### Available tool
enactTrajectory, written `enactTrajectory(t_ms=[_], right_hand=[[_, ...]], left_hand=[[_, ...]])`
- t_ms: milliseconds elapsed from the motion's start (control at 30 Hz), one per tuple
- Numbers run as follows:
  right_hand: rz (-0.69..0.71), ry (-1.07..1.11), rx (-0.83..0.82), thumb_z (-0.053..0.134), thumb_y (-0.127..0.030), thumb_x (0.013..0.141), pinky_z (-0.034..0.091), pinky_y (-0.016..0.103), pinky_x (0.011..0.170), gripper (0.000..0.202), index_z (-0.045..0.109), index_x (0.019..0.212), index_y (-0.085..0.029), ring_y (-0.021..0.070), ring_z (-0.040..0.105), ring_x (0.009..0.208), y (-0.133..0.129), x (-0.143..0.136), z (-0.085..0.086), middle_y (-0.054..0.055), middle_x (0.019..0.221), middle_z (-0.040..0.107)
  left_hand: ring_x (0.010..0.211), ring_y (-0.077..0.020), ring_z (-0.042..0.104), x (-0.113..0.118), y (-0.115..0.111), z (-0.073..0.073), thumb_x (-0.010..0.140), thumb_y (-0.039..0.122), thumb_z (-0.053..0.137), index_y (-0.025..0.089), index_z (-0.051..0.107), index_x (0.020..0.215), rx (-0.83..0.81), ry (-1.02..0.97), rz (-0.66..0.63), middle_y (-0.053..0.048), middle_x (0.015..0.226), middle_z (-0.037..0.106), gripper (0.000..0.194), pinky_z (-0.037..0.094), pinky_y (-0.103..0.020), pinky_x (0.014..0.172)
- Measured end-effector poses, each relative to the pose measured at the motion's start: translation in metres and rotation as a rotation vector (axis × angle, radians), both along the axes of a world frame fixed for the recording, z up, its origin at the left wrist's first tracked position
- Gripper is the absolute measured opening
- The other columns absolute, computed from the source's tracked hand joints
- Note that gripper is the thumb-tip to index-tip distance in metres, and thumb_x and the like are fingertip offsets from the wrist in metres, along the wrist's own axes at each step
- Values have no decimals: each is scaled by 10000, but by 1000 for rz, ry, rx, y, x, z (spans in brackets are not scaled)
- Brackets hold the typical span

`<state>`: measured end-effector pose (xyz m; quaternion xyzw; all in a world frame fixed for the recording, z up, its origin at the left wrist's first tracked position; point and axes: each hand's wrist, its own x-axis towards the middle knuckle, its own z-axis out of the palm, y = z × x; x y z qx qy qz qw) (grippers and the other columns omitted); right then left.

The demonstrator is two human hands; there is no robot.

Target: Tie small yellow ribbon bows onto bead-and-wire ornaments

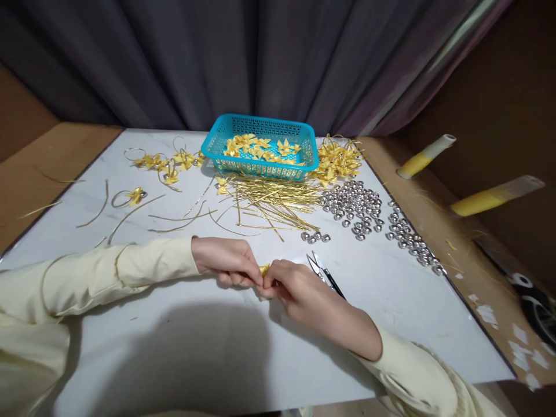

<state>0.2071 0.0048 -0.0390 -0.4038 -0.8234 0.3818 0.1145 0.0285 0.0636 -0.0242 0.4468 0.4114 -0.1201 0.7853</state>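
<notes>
Both hands meet over the white board near its middle, fingertips almost touching. My left hand (230,262) is closed in a pinch on a small yellow ribbon flower (264,269), which shows only as a bit of yellow between the hands. From the other side my right hand (299,289) pinches the same piece; its fingers cover most of it. Just right of my right hand lie small metal snips (324,273) with dark handles. Beyond the hands are a pile of gold wires (278,200) and a few silver bells (316,237).
A blue basket (260,169) with yellow flowers stands at the back. More flowers (336,161) are heaped beside it, others with wire loops (171,165) at left. Many silver bells (354,202) lie right. Two yellow-filled tubes (495,196) and black scissors (536,307) are far right.
</notes>
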Motion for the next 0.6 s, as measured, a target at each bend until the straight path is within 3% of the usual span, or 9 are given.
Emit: enactTrajectory(t_ms=[300, 433, 533, 600], right_hand=[[-23, 12, -37, 473, 21, 714, 386, 233, 649, 201, 557, 750, -159, 145, 549, 707, 0, -1, 2, 46, 772, 620], [-38, 16, -67, 500, 12, 722, 376, 222, 620, 180, 568, 727, -155, 132, 548, 666, 4, 2, 4, 37, 736, 627], [-98, 72, -123, 521, -61, 770, 360, 210, 590, 122, 571, 710, -154, 114, 530, 625, 10, 8, 9, 21, 699, 625], [-135, 107, -178, 530, -128, 800, 355, 210, 587, 99, 571, 714, -154, 110, 517, 625, 16, 12, 14, 19, 705, 625]], left_hand=[[404, -37, 183, 0, -2, -1, 657, 295, 664, 128, 495, 490, 21, -24, -9, 69, 428, 320, 291, 72, -218, 384], [388, -43, 252, -4, -1, 6, 719, 340, 620, 120, 579, 588, 182, -35, -138, 62, 434, 379, 260, 169, -202, 384], [442, -63, 381, -13, -2, 18, 798, 321, 544, 115, 655, 724, 610, -75, -306, 27, 508, 494, 245, 292, -183, 430], [514, -84, 462, -19, -6, 24, 827, 246, 503, 122, 660, 778, 1166, -149, -321, -14, 607, 579, 206, 361, -190, 504]])
